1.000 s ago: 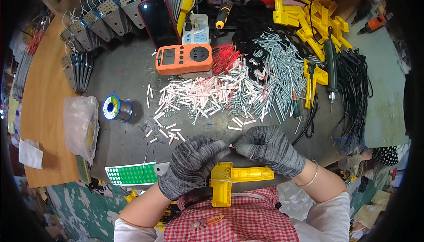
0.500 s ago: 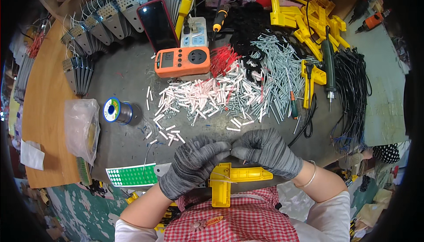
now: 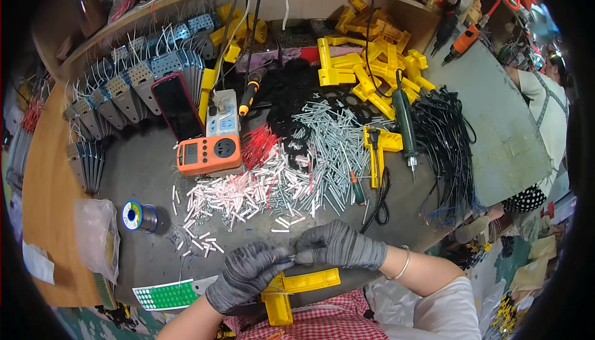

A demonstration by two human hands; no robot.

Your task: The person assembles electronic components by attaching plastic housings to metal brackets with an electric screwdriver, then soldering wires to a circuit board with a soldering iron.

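Note:
My left hand [image 3: 243, 277] and my right hand [image 3: 341, 245], both in grey knitted gloves, meet at the fingertips above the near edge of the workbench. Fingers of each are closed in a pinch; whatever small thing is between them is too tiny and covered to name. Just below them lies a yellow plastic housing [image 3: 278, 310], its long arm [image 3: 313, 280] pointing right, with a thin pale wire across it. Left of my left hand is a green sheet of white round stickers [image 3: 164, 295]. Beyond the hands spreads a pile of white sleeves [image 3: 223, 198].
Long screws [image 3: 331, 154] and black cables [image 3: 443, 148] heap at right, near a green electric screwdriver [image 3: 404, 123]. An orange meter [image 3: 207, 156], phone [image 3: 176, 105] and solder spool [image 3: 139, 216] stand left. Metal brackets [image 3: 118, 95] line the back left. Another person [image 3: 539, 101] sits far right.
My view has tilted up and turned right, so the bench appears lower and further left. Both hands stay pinched together over the yellow housing.

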